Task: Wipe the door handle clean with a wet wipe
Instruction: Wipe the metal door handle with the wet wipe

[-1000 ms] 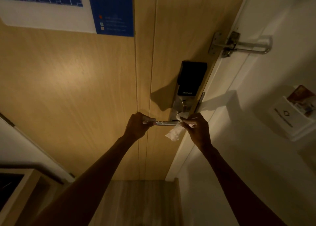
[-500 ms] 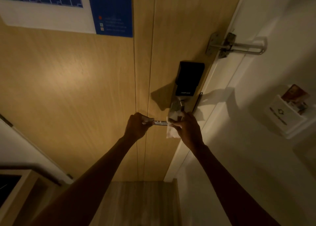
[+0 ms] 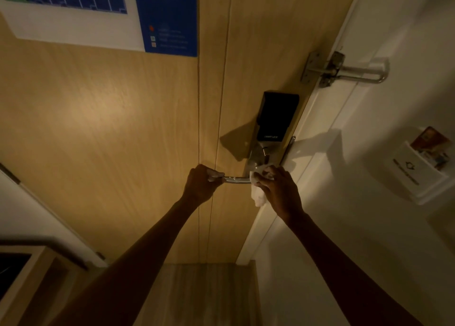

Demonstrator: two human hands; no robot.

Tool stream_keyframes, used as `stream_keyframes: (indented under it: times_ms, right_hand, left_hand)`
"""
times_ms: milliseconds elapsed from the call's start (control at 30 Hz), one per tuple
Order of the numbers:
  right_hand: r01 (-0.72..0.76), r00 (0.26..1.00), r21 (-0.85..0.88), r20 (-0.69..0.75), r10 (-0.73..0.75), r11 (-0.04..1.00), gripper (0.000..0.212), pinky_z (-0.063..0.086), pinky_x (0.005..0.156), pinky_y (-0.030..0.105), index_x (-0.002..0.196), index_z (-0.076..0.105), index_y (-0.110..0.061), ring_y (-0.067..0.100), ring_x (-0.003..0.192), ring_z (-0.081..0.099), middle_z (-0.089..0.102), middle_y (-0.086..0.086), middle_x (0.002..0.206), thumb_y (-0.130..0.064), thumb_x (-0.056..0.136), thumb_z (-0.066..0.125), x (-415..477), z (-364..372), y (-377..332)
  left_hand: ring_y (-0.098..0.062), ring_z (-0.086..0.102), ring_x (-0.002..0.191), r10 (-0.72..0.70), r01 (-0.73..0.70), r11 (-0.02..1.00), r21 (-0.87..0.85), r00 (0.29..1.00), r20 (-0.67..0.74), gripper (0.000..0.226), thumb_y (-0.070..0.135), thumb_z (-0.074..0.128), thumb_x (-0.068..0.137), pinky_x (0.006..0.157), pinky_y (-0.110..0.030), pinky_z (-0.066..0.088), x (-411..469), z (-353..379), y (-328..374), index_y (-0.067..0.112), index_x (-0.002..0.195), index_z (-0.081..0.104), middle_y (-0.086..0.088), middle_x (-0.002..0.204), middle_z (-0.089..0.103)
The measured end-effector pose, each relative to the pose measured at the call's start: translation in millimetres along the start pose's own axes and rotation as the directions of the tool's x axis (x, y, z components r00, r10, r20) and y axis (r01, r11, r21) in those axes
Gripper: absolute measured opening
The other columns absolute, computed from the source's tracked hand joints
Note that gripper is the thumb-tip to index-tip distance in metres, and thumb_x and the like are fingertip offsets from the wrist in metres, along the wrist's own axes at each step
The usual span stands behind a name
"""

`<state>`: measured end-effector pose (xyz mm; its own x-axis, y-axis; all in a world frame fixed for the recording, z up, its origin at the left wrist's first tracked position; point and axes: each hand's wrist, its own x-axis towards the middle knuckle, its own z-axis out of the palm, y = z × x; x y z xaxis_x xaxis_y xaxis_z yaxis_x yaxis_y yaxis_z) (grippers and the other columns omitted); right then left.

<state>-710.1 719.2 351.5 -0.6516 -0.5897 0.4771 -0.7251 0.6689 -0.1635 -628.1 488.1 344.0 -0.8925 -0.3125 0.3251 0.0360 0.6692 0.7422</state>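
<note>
A silver lever door handle (image 3: 237, 179) sticks out leftward from a lock plate on the wooden door (image 3: 123, 141). My left hand (image 3: 202, 184) is closed around the handle's free end. My right hand (image 3: 277, 187) grips a crumpled white wet wipe (image 3: 258, 195) and presses it against the handle near its base, by the lock plate. Part of the wipe hangs below my fingers. Only the middle stretch of the handle shows between the two hands.
A black smart lock panel (image 3: 277, 116) sits above the handle. A metal swing-bar door guard (image 3: 344, 70) bridges the door and white frame. A white card holder (image 3: 418, 173) hangs on the right wall. A blue and white notice (image 3: 167, 17) is on the door.
My right hand with the wipe has slid left from the handle's base area onto the handle beside the lock plate. My left hand has stayed on the handle's end.
</note>
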Motion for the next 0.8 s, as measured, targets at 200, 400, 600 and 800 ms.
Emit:
stream_keyframes:
  times_ms: [200,400,600,800]
  right_hand:
    - [-0.028,0.999,0.129,-0.029,0.032,0.991,0.029,0.055,0.087,0.032,0.114,0.07,-0.018,0.02,0.109,0.058,0.065,0.006,0.118,-0.02,0.085,0.071,11,-4,-23]
    - [0.055,0.997,0.151,0.038,-0.061,0.987,0.03,0.053,0.094,0.031,0.12,0.065,-0.018,0.016,0.11,0.058,0.059,0.005,0.122,-0.023,0.091,0.063,28,-1,-46]
    - [0.148,0.985,0.059,0.083,-0.153,0.987,0.025,0.05,0.093,0.035,0.114,0.066,-0.02,0.017,0.108,0.057,0.063,0.004,0.114,-0.035,0.095,0.058,25,13,-53]
    - [-0.047,0.998,0.202,0.059,0.036,0.978,0.035,0.051,0.083,0.025,0.094,0.072,-0.014,0.004,0.085,0.06,0.068,-0.003,0.089,-0.046,0.084,0.065,32,7,-46]
  left_hand:
    - [-0.01,0.069,0.076,-0.042,0.042,0.999,-0.018,0.999,-0.002,0.02,0.018,0.078,0.075,0.072,-0.021,0.057,0,-3,3,0.01,0.093,0.077,-0.005,0.087,0.076]
    - [-0.009,0.071,0.076,-0.133,0.136,0.983,-0.125,0.991,0.031,0.017,0.019,0.081,0.072,0.075,-0.025,0.058,4,-11,6,0.01,0.085,0.078,-0.005,0.083,0.076]
    - [-0.014,0.072,0.078,-0.186,0.197,0.963,-0.186,0.98,0.072,0.015,0.017,0.078,0.075,0.079,-0.036,0.059,2,-13,7,0.007,0.085,0.077,-0.008,0.084,0.076]
    - [-0.01,0.071,0.076,-0.206,0.219,0.953,-0.208,0.975,0.084,0.017,0.019,0.081,0.072,0.076,-0.026,0.058,0,-14,11,0.011,0.086,0.077,-0.006,0.084,0.077]
